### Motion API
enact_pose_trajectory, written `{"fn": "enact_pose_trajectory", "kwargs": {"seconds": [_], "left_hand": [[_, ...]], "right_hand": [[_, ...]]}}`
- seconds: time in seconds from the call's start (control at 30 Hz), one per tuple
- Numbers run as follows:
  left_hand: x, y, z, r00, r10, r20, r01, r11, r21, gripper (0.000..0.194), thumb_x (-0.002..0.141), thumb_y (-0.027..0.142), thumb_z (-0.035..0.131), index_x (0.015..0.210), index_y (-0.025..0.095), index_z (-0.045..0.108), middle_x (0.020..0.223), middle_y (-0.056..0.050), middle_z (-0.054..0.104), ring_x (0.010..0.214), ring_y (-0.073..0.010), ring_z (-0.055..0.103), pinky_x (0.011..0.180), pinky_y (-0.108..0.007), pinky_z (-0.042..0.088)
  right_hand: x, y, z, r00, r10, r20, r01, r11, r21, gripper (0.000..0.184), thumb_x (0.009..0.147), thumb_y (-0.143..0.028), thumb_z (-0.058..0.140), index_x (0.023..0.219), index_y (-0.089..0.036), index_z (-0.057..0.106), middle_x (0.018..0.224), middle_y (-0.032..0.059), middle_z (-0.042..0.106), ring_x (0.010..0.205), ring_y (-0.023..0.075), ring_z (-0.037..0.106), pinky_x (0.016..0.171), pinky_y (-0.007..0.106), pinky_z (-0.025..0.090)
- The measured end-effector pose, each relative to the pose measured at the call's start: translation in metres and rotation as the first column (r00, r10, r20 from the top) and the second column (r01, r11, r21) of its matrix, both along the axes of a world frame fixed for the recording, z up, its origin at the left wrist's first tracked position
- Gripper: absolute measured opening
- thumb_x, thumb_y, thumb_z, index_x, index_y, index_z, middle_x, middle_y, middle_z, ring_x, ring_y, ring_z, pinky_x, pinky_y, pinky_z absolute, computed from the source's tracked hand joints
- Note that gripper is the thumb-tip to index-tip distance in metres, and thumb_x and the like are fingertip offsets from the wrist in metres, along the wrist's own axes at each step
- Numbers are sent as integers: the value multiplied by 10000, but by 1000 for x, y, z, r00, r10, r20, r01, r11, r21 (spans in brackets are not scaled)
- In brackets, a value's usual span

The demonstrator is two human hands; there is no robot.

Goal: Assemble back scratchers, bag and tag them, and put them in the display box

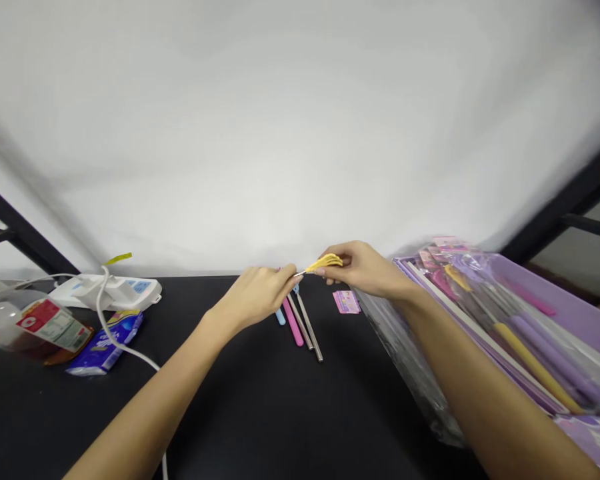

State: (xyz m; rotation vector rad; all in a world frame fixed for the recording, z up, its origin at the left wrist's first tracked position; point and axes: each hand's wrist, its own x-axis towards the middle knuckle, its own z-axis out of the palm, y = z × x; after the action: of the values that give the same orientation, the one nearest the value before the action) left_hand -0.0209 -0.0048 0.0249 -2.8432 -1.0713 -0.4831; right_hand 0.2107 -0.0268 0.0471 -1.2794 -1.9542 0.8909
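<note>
My left hand (257,298) pinches the thin metal stem of a yellow-bristled straw cleaning brush (325,263). My right hand (356,269) grips the brush's yellow tuft from the other side. Below my left hand lie a pink straw (293,322), a light blue straw (280,317), and two metal straws (307,325), side by side on the black table (260,413). Their upper ends are hidden behind my left hand. A small pink card (347,302) lies just below my right hand, not touching it.
A purple tray (570,283) holds packaged straws and brushes in clear plastic at the right, under my right arm. At the left stand a white power strip (115,292) with a white cable (125,347), a blue packet (105,342) and a labelled plastic container (55,327).
</note>
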Motion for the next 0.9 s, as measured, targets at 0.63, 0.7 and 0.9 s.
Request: {"fn": "enact_pose_trajectory", "kwargs": {"seconds": [0.63,0.7,0.9], "left_hand": [[8,-3,-9,978,-21,207,116,880,-461,349,964,422,397,777,188,577,609,19,567,510,-111,484,507,-245,330],[9,-3,-9,980,-30,197,118,884,-452,344,965,415,400,758,190,556,605,23,557,507,-108,465,504,-243,321],[10,-4,-9,980,-29,196,118,880,-461,339,969,402,395,744,189,532,595,27,545,508,-105,455,510,-245,323]], "right_hand": [[53,5,-17,506,-196,840,509,854,-108,307,584,-165,704,887,-128,670,780,109,718,567,198,652,487,270,458],[51,6,-22,532,-181,827,517,843,-148,278,580,-131,699,856,-133,668,727,89,708,565,190,652,474,253,455],[63,10,-22,570,-201,797,500,854,-142,295,601,-48,640,885,-125,658,689,70,693,675,226,674,537,262,453]]}}
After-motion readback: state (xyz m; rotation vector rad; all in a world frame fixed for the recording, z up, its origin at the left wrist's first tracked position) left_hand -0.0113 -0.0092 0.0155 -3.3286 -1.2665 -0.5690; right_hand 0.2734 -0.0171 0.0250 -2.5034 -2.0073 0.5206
